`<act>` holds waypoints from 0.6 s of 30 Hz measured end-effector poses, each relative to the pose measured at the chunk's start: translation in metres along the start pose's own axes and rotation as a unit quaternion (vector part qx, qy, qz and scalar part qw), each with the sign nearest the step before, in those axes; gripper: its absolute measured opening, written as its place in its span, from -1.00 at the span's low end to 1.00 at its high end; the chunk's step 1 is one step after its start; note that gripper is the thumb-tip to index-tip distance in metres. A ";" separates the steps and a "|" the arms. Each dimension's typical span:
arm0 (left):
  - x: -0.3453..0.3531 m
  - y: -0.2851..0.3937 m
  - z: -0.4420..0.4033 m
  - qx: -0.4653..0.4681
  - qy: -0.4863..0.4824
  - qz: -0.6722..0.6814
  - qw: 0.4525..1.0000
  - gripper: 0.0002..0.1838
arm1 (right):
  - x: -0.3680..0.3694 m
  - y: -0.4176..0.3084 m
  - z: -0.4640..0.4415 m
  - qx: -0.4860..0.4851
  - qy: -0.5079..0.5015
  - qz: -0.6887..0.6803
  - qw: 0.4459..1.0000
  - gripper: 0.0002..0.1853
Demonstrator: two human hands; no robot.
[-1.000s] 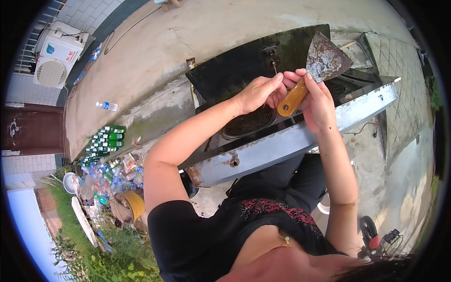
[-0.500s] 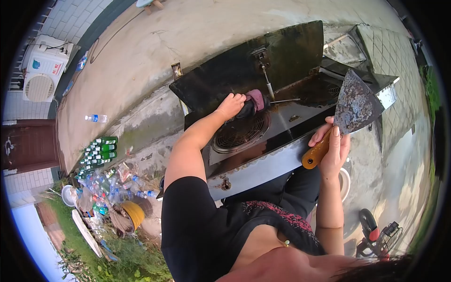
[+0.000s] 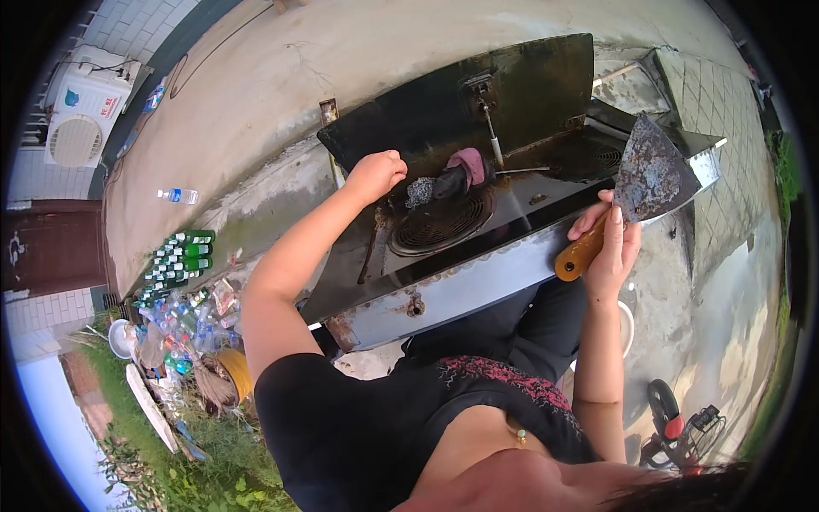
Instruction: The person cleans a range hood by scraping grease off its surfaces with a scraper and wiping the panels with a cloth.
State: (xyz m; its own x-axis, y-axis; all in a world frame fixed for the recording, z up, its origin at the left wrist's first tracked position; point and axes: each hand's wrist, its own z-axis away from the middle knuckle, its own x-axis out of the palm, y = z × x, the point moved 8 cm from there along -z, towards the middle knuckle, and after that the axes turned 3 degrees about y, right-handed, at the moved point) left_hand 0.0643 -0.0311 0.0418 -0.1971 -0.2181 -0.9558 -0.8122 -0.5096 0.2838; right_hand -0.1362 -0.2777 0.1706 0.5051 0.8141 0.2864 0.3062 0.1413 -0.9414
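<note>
My right hand [image 3: 610, 247] is wrapped round the wooden handle of a scraper [image 3: 655, 171], whose wide, rusty blade points up and away from me. My left hand [image 3: 378, 177] is closed above the left part of a greasy range hood [image 3: 478, 294]; whether it holds anything is hidden. Just right of that hand, a grey metal scouring pad [image 3: 420, 193] lies beside a bunched pink and black cloth [image 3: 465, 171]. Both rest by a round vent grille [image 3: 444, 224]. Behind them stands the hood's dark raised panel [image 3: 529, 94], with a metal strut near its middle.
Green bottles [image 3: 192, 250] and a heap of plastic bottles [image 3: 200, 324] are on the left. One clear bottle [image 3: 177, 196] lies on the concrete. An air conditioner unit [image 3: 90, 111] stands far left. A parked cycle [image 3: 682, 427] is at lower right.
My left hand has drawn back to the left, away from the cloth, with its fingers curled. The scouring pad now shows. My right hand keeps hold of the scraper.
</note>
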 end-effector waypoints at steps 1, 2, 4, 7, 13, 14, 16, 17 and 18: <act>-0.028 -0.005 0.020 -0.049 0.049 0.057 0.996 -0.92 | 0.002 -0.001 0.000 -0.009 -0.007 -0.012 1.000 -0.76; -0.048 -0.013 0.043 -0.138 0.059 0.128 0.980 -0.93 | 0.001 -0.001 0.000 -0.011 -0.006 -0.004 1.000 -0.75; -0.086 -0.024 0.092 -0.220 0.105 0.156 0.957 -0.92 | 0.001 0.001 0.000 -0.013 -0.002 -0.010 1.000 -0.75; -0.124 -0.044 0.180 -0.318 0.246 0.232 0.886 -0.92 | 0.001 0.000 0.001 -0.014 0.005 -0.003 1.000 -0.74; -0.106 -0.040 0.385 -0.522 0.325 0.186 0.766 -0.90 | -0.012 0.014 -0.004 0.005 -0.012 0.003 1.000 -0.70; -0.092 -0.036 0.412 -0.568 0.302 0.159 0.749 -0.89 | -0.016 0.016 -0.006 -0.003 -0.015 0.009 1.000 -0.70; -0.059 -0.033 0.460 -0.608 0.278 0.130 0.732 -0.86 | -0.015 0.015 -0.007 0.000 -0.006 0.022 1.000 -0.70; -0.047 -0.031 0.478 -0.622 0.250 0.092 0.736 -0.85 | -0.014 0.016 -0.007 0.005 -0.011 0.026 1.000 -0.70; -0.031 -0.033 0.495 -0.630 0.221 0.055 0.742 -0.85 | -0.013 0.017 -0.008 0.008 -0.012 0.032 0.999 -0.70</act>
State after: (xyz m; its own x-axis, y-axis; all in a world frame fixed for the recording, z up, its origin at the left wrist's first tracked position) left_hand -0.1747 0.4049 0.0241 0.2023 -0.4252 -0.8822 0.4094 -0.7817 0.4706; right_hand -0.1313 -0.2907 0.1523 0.5043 0.8345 0.2221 0.2616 0.0975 -0.9602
